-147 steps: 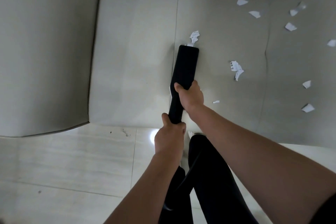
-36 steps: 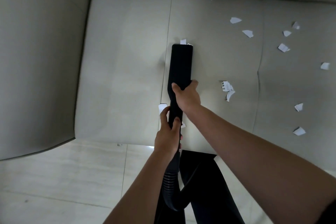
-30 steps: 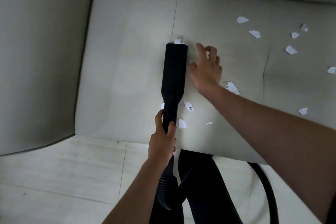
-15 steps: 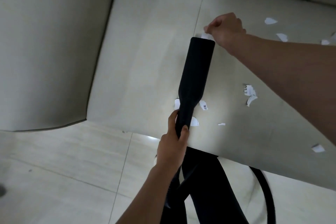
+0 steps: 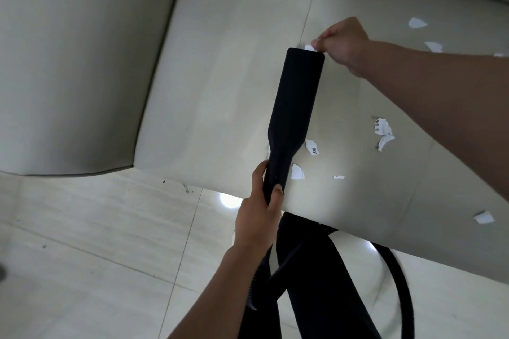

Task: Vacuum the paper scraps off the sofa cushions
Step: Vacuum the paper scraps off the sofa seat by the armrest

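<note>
Grips the black vacuum nozzle [image 5: 296,107] by its narrow neck with the left hand [image 5: 259,209], fingers curled round it. Pinches a white paper scrap [image 5: 309,47] with the right hand [image 5: 343,41] at the nozzle's far tip. Holds the hands well apart, one at each end. Rests the nozzle along the sofa cushion [image 5: 220,91], with loose scraps [image 5: 297,172] just right of the left hand.
</note>
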